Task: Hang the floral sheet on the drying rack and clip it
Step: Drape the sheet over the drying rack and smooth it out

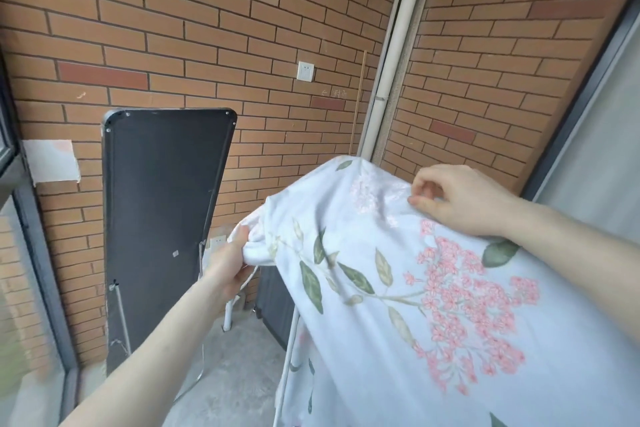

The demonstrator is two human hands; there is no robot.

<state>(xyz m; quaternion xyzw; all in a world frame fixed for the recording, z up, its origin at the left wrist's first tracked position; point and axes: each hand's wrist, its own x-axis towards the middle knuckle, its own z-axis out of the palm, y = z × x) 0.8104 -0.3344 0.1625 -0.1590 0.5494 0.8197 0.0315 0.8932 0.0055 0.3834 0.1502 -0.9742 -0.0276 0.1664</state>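
Note:
The floral sheet, white with pink blossoms and green leaves, is draped over the drying rack and fills the lower right. Only white tubes of the rack show below the sheet's left edge; the rest is hidden under the fabric. My left hand grips a bunched corner of the sheet at its left edge. My right hand rests on top of the sheet near its far end, thumb and fingers pinching the cloth. No clip is visible.
A brick wall stands close ahead, with a white drainpipe in its corner. A tall dark panel leans against the wall at left. Another dark object sits behind the rack. Grey door frames line both sides. The floor is concrete.

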